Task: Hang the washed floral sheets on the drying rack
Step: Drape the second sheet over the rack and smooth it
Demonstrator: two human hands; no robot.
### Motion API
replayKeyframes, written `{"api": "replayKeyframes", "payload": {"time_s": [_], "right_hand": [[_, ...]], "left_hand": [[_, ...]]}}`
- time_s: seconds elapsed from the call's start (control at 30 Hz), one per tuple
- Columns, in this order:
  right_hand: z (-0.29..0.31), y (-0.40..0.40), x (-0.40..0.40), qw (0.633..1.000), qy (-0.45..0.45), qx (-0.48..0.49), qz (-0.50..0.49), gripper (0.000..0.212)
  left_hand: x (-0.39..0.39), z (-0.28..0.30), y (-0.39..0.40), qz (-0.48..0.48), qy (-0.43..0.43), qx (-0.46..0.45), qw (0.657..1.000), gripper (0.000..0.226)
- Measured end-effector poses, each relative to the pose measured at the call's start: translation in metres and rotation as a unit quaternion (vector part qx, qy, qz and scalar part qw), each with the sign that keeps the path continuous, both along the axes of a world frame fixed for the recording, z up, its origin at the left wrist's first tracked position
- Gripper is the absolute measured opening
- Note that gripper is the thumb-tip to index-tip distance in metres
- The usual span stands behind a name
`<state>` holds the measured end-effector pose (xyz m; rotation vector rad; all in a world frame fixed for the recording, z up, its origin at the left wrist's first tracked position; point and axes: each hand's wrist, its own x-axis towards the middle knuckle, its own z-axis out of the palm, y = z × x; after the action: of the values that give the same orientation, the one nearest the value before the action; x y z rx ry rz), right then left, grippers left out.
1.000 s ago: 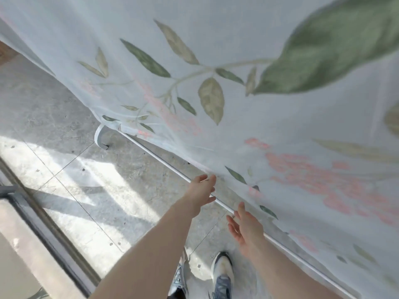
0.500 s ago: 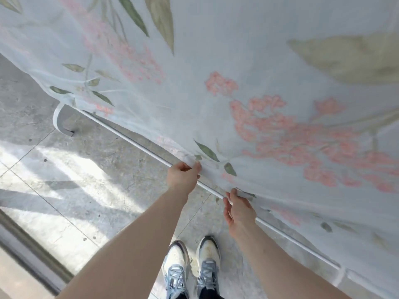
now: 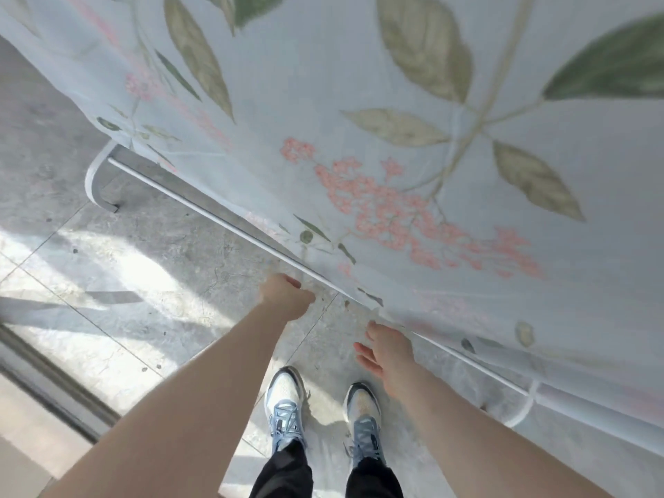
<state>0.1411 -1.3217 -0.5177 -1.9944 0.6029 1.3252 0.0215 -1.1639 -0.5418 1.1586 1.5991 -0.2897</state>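
Presently the floral sheet (image 3: 413, 145) hangs over the drying rack (image 3: 230, 224), its hem at the low rail. The left hand (image 3: 285, 296) is curled beside the rail, apparently holding nothing; the right hand (image 3: 386, 348) is open, fingertips at the hem. Recommended: pinch the hem with both hands and draw it down evenly, clear of the floor (image 3: 118, 267).

No legible text or labels.
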Motion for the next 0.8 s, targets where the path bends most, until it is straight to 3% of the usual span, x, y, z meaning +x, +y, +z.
{"api": "replayKeyframes", "payload": {"time_s": [0.1,0.33,0.57,0.8], "right_hand": [[0.028,-0.052,0.011,0.997,-0.048,0.005,0.053,0.036],[0.054,-0.145,0.053,0.993,-0.071,0.007,0.096,0.044],[0.06,-0.218,0.114,0.991,-0.086,0.027,0.102,0.054],[0.059,-0.271,0.175,0.988,-0.101,0.055,0.098,0.06]], "left_hand": [[-0.005,0.024,-0.032,-0.105,0.019,0.012,0.994,0.029],[0.027,0.047,-0.118,-0.087,-0.042,-0.02,0.995,0.034],[0.1,0.054,-0.212,0.033,-0.087,-0.063,0.994,0.056],[0.175,0.052,-0.268,0.195,-0.161,-0.12,0.96,0.072]]}}
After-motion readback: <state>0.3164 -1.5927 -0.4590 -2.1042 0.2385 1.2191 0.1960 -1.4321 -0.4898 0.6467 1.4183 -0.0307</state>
